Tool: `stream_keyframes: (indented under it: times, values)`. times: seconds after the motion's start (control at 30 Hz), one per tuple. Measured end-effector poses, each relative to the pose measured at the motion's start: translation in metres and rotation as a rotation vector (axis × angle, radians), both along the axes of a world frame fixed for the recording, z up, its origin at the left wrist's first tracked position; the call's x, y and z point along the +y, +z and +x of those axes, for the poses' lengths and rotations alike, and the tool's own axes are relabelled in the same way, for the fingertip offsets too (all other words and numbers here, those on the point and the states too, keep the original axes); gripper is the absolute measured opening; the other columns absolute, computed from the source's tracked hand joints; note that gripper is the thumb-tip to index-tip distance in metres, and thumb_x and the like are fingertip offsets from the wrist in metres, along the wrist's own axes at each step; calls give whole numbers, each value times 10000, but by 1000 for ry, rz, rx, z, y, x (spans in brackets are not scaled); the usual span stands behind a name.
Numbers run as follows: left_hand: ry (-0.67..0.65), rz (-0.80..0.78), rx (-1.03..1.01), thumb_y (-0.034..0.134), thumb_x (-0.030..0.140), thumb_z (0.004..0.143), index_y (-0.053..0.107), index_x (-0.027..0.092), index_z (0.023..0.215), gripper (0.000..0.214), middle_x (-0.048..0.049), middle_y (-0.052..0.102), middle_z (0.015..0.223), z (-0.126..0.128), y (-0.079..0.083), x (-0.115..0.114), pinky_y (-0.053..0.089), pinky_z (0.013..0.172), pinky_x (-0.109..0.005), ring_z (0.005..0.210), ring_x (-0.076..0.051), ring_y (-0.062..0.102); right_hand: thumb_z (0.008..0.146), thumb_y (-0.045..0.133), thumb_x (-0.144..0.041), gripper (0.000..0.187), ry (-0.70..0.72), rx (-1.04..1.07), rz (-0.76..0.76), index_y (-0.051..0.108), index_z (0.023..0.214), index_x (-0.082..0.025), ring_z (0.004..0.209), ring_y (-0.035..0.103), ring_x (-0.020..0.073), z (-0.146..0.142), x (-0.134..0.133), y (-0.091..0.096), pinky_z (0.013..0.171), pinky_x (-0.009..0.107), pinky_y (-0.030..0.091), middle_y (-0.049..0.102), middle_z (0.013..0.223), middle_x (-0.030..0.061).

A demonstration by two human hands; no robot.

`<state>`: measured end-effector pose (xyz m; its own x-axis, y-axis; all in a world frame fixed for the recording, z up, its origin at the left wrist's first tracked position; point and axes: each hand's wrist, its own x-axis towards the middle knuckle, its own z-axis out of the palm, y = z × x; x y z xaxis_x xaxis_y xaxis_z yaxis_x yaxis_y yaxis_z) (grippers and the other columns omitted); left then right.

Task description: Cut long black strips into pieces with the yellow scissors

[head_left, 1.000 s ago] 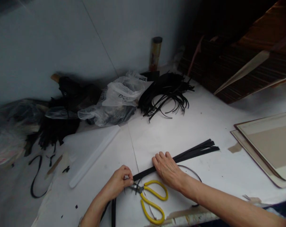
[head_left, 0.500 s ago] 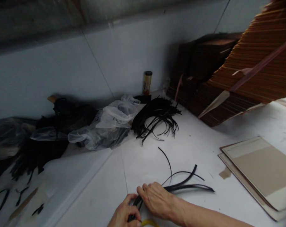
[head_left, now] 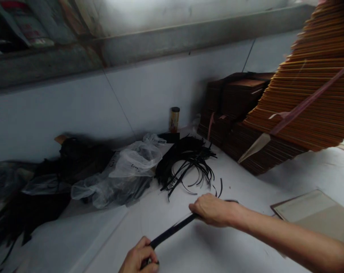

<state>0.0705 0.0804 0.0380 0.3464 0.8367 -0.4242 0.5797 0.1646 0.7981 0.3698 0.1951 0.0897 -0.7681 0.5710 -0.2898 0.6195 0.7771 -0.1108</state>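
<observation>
Black strips [head_left: 173,230] stretch as a flat, straight band between my two hands above the white table. My left hand [head_left: 140,257] is closed round the lower end, near the bottom edge of the view. Gripping the upper end, my right hand [head_left: 210,209] is a fist further up and to the right, with strip ends poking out behind it. Beyond the hands lies a loose curled heap of black strips [head_left: 186,159] on the table.
Crumpled clear plastic bags [head_left: 134,161] lie left of the heap, beside dark bundles [head_left: 80,153]. A small can [head_left: 175,119] stands against the wall. Tied stacks of brown sheets [head_left: 305,94] rise on the right, with flat boards [head_left: 316,212] in front.
My right hand has moved up and away from my left, drawing the black strips out straight between them. The camera view has tilted upward.
</observation>
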Motion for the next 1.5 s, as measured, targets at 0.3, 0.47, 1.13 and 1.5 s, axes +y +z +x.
stream_keyframes:
  times: [0.3, 0.47, 1.13, 1.5]
  values:
    - [299, 196, 4, 580, 301, 721, 632, 115, 713, 194, -115, 470, 1260, 17, 12, 120, 366, 466, -230, 460, -17, 431, 938, 396, -111, 215, -1, -55, 246, 609, 959, -99, 659, 567, 171, -7, 172, 24, 604, 262, 318, 614, 720, 87]
    - [428, 188, -82, 655, 395, 710, 667, 111, 733, 285, -149, 399, 1400, -5, 7, 106, 393, 463, -217, 425, 24, 445, 839, 487, -57, 203, -89, 12, 217, 620, 991, -80, 940, 571, 248, 12, 218, -4, 835, 370, 389, 626, 953, 153]
    - [648, 43, -659, 703, 398, 773, 385, 204, 1000, 436, 52, 607, 632, -18, 95, -39, 179, 368, -145, 361, -8, 315, 929, 290, -676, 534, -205, 838, -1054, 422, 851, -164, 531, 491, 118, -152, -87, 47, 451, 208, 467, 439, 600, -23]
    - [673, 103, -855, 830, 434, 581, 450, 194, 954, 584, 42, 621, 593, -79, 144, -157, 260, 341, -165, 319, -42, 394, 795, 291, -814, 700, -342, 582, -857, 485, 1051, -191, 605, 507, 204, -209, -197, 82, 695, 367, 496, 475, 651, 25]
